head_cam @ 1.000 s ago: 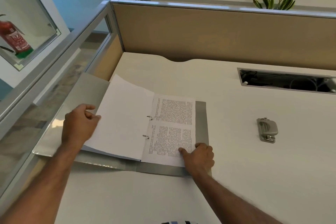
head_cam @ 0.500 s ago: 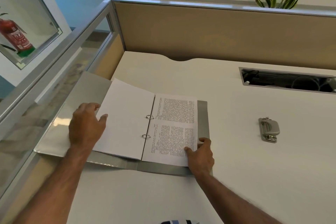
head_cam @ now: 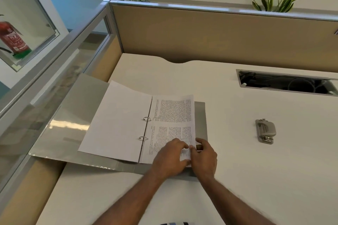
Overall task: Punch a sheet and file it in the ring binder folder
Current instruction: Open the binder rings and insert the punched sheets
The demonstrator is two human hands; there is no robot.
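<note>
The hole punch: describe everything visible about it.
The hole punch is small and grey, metal by the look of it, with a rounded lever over a flat base and a brighter, shiny fitting at its near end. It lies flat on the white desk, well to the right of the open binder and nearer than the cable slot. Nothing touches it; neither hand is near.
</note>
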